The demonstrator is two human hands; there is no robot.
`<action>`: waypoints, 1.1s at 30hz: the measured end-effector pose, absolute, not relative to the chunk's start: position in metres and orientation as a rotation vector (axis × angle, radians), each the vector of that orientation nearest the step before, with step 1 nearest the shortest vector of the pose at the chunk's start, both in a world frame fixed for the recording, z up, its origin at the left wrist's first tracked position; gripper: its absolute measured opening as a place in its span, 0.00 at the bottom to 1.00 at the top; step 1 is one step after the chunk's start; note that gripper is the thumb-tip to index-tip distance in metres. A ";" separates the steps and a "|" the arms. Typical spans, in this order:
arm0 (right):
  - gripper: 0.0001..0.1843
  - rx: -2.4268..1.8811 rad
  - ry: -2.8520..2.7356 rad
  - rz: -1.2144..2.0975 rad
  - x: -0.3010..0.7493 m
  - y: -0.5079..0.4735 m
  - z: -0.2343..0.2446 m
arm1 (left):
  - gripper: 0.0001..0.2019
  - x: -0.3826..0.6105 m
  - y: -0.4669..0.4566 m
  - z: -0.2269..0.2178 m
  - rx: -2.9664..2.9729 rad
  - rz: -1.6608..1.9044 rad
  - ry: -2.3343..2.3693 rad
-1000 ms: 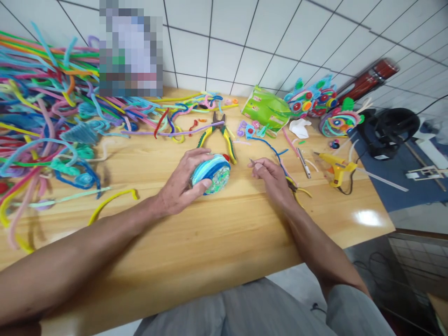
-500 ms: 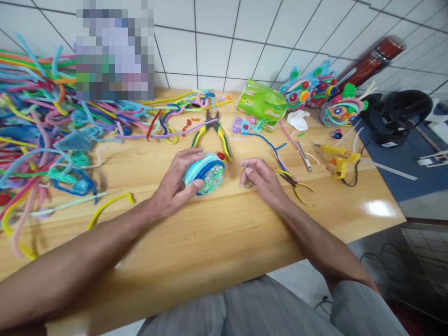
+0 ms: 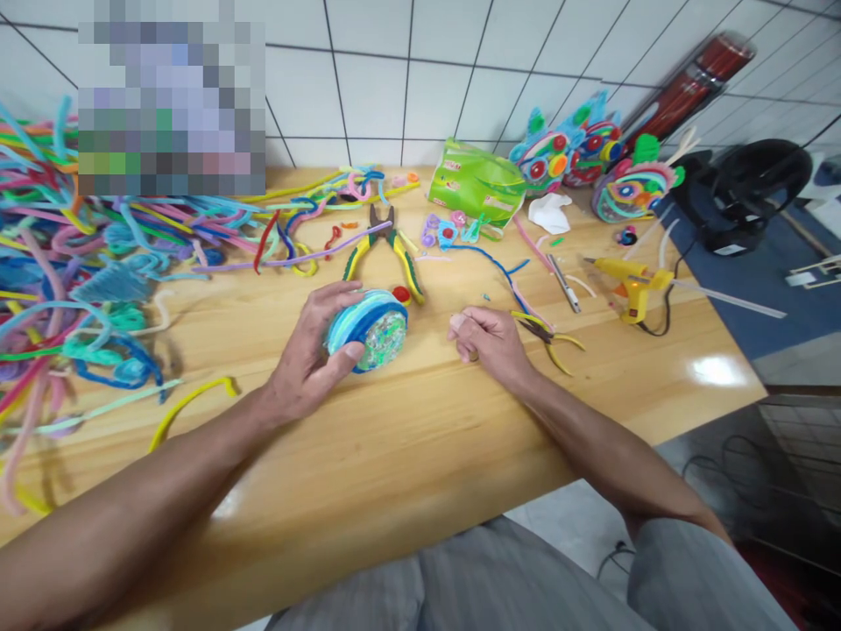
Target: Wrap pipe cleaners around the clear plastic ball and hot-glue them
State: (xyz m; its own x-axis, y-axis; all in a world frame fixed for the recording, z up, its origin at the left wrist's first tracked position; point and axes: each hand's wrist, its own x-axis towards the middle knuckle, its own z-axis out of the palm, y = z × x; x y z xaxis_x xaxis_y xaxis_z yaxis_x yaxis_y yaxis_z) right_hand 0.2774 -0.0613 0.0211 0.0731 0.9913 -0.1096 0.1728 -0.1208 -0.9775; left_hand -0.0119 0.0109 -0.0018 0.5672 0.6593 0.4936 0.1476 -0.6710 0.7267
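My left hand (image 3: 312, 350) is wrapped around a round craft piece (image 3: 385, 342) banded in blue, teal and pale green pipe cleaners. Its glittery, greenish flat face is turned toward the right, and my thumb presses on its near rim. A short gap to the right, my right hand (image 3: 486, 339) is closed just over the table, thumb against curled fingers; anything in the pinch is too small or hidden to make out. Behind the craft piece lie yellow-green pliers (image 3: 385, 250) with spread handles and a red round bit (image 3: 400, 295). Smaller yellow-handled pliers (image 3: 548, 337) lie beside my right hand.
Tangled pipe cleaners (image 3: 98, 254) cover the left side. A green packet (image 3: 477, 184), decorated colourful craft figures (image 3: 634, 193) and a red flask (image 3: 696, 83) stand along the wall. A utility knife (image 3: 565, 283) and a yellow glue gun (image 3: 634, 285) with a cord lie at right.
The view has shifted slightly, so most things appear further left. My right fingers have curled in more tightly. My left hand keeps its hold on the round craft piece.
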 end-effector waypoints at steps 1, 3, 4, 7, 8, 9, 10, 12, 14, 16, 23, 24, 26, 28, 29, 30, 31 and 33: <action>0.28 -1.459 -1.243 1.148 0.277 -0.062 0.021 | 0.26 -0.012 0.011 -0.002 2.167 1.045 0.634; 0.30 -1.463 -1.259 1.131 0.277 -0.062 0.019 | 0.26 -0.012 0.012 -0.003 2.177 1.057 0.625; 0.32 -1.464 -1.262 1.124 0.277 -0.062 0.019 | 0.26 -0.012 0.012 -0.003 2.180 1.059 0.625; 0.34 -1.469 -1.263 1.116 0.277 -0.062 0.017 | 0.26 -0.012 0.012 -0.003 2.184 1.056 0.643; 0.35 -1.469 -1.264 1.117 0.277 -0.062 0.017 | 0.26 -0.012 0.011 -0.003 2.186 1.056 0.642; 0.35 -1.465 -1.265 1.117 0.277 -0.061 0.017 | 0.26 -0.011 0.011 -0.003 2.188 1.054 0.637; 0.35 -1.453 -1.265 1.115 0.277 -0.061 0.017 | 0.26 -0.011 0.011 -0.003 2.190 1.054 0.633; 0.34 -1.407 -1.279 1.093 0.277 -0.060 0.017 | 0.26 -0.011 0.011 -0.002 2.187 1.058 0.630; 0.32 -1.359 -1.301 1.067 0.278 -0.059 0.016 | 0.25 -0.011 0.011 -0.002 2.184 1.060 0.636; 0.30 -1.332 -1.306 1.069 0.278 -0.058 0.014 | 0.25 -0.011 0.011 -0.002 2.189 1.065 0.637; 0.29 -1.342 -1.312 1.041 0.280 -0.057 0.010 | 0.26 -0.011 0.011 -0.002 2.184 1.071 0.610; 0.28 -1.351 -1.335 1.012 0.280 -0.057 0.011 | 0.26 -0.011 0.011 -0.003 2.182 1.074 0.606; 0.22 -1.364 -1.376 0.966 0.280 -0.058 0.012 | 0.26 -0.011 0.012 -0.003 2.180 1.080 0.604; 0.17 -1.370 -1.408 0.927 0.280 -0.059 0.014 | 0.26 -0.011 0.012 -0.004 2.180 1.084 0.603; 0.16 -1.373 -1.420 0.904 0.280 -0.060 0.015 | 0.26 -0.011 0.012 -0.004 2.180 1.086 0.602; 0.15 -1.375 -1.431 0.879 0.280 -0.060 0.016 | 0.26 -0.011 0.012 -0.005 2.182 1.085 0.602; 0.15 -1.376 -1.440 0.853 0.280 -0.061 0.017 | 0.26 -0.011 0.012 -0.005 2.184 1.084 0.601; 0.15 -1.371 -1.465 0.806 0.280 -0.061 0.018 | 0.26 -0.011 0.012 -0.005 2.188 1.087 0.602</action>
